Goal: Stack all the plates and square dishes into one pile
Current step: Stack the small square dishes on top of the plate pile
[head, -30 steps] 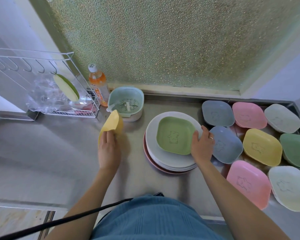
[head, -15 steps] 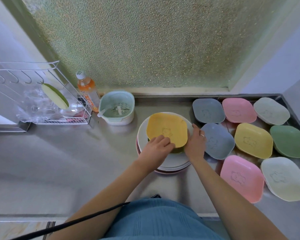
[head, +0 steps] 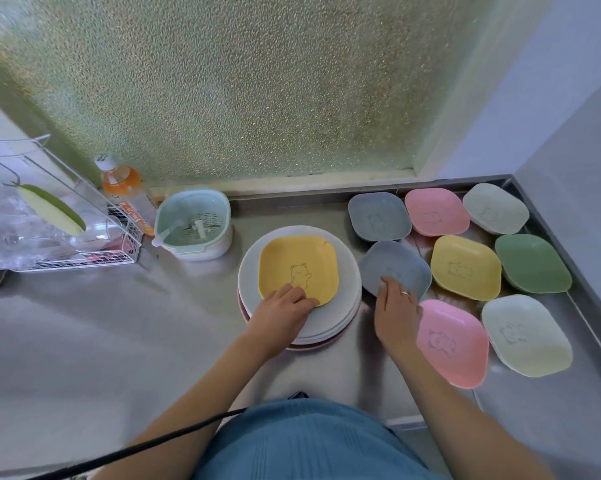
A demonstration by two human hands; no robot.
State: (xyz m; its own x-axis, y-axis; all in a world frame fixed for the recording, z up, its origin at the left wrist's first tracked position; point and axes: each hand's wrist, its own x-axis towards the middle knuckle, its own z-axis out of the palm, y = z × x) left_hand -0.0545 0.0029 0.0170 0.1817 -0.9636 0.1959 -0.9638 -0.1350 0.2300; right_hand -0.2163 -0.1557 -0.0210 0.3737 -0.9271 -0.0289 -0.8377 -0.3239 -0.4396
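Note:
A yellow square dish (head: pixel 297 268) lies on top of a pile of round white plates (head: pixel 349 306), hiding the green dish beneath it. My left hand (head: pixel 281 313) rests on the yellow dish's near edge, fingers curled over it. My right hand (head: pixel 394 313) grips the near edge of a blue-grey square dish (head: pixel 396 263) just right of the pile. Several more square dishes lie to the right: blue-grey (head: pixel 378 216), pink (head: pixel 435 211), white (head: pixel 494 207), yellow (head: pixel 465 266), green (head: pixel 531 263), pink (head: pixel 451 342) and pale (head: pixel 524 334).
A mint strainer bowl (head: pixel 193 225) stands left of the pile, beside an orange drink bottle (head: pixel 125 188) and a wire rack (head: pixel 60 237). The steel counter has a raised rim (head: pixel 586 306) on the right. A black cable (head: pixel 136 448) crosses near my body.
My left hand carried the yellow dish from the left and set it onto the green dish on the pile. My right hand left the pile's edge and took the blue-grey dish.

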